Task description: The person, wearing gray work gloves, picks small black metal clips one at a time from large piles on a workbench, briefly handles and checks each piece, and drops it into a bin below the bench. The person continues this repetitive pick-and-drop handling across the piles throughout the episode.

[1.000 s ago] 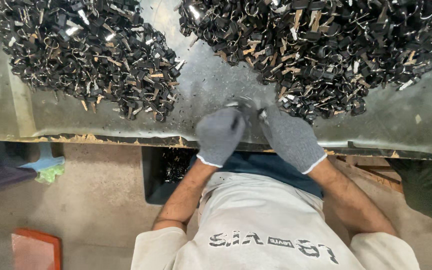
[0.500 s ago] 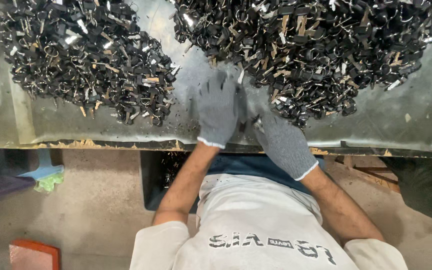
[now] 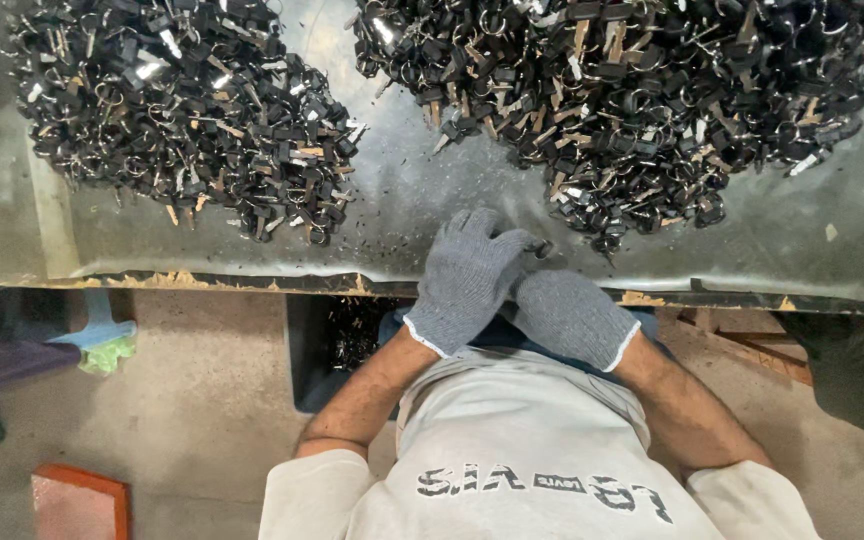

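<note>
My left hand (image 3: 467, 275) and my right hand (image 3: 572, 315), both in grey knit gloves, are pressed together at the front edge of the grey metal table (image 3: 392, 200). The left hand lies over the fingers of the right, curled on a small black part (image 3: 539, 247) that peeks out at the fingertips. The right hand's fingers are hidden under the left. Just beyond the hands lies a large pile of black parts with metal rings (image 3: 632, 90). A second such pile (image 3: 182, 120) lies at the left.
Below the table edge stands a dark bin (image 3: 337, 340) with more black parts. On the floor at the left are a blue and green object (image 3: 102, 340) and an orange-red block (image 3: 82, 500). Wooden slats (image 3: 742, 345) lie at the right.
My left hand reached up to the edge of the right pile and has come back down onto my right hand at the table edge.
</note>
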Available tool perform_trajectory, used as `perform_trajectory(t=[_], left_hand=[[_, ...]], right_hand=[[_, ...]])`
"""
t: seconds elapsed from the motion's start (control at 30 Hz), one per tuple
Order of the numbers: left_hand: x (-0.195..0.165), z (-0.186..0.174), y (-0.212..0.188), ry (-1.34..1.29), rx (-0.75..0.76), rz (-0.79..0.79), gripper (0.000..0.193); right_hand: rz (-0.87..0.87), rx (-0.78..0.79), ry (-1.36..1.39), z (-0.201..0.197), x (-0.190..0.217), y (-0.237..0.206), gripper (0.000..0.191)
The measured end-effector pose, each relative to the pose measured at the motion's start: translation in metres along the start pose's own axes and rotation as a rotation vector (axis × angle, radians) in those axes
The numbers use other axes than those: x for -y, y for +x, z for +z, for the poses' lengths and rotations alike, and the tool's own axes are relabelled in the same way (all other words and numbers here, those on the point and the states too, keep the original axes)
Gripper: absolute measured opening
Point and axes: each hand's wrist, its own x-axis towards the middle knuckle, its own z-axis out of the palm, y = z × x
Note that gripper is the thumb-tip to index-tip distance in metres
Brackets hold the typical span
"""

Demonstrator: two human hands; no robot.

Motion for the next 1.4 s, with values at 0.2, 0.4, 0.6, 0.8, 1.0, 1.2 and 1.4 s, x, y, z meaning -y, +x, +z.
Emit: perform_trajectory(t=[0.2, 0.4, 0.6, 0.8, 1.0, 1.2, 1.4], left_hand=[[0.022, 0.012, 0.012, -0.045, 0.089, -0.347, 0.03], [0.029, 0.016, -0.007, -0.009, -0.088, -0.204, 0.027], [0.039, 0.033, -0.013, 0.125, 0.006, -0.119, 0.018], [0.041, 0.039, -0.017, 0.163, 0.0, -0.017, 0.03], [0.036, 0.031, -0.01, -0.054, 0.063, -0.342, 0.033], [0.034, 0.035, -0.017, 0.125, -0.013, -0.091, 0.021], [0.03, 0.032, -0.014, 0.062, -0.058, -0.154, 0.037]], right_hand=[[0.364, -0.301, -0.081, 0.0, 0.001, 0.005, 0.04], [0.219, -0.324, 0.076, -0.013, 0.0, 0.015, 0.032], [0.298, -0.386, -0.319, 0.007, 0.008, 0.029, 0.037], [0.31, -0.352, -0.329, 0.019, 0.011, 0.03, 0.019], [0.199, -0.251, 0.133, -0.023, -0.007, 0.021, 0.067], [0.423, -0.258, -0.412, -0.011, 0.014, 0.03, 0.03], [0.172, -0.321, -0.018, -0.011, -0.012, 0.025, 0.032]])
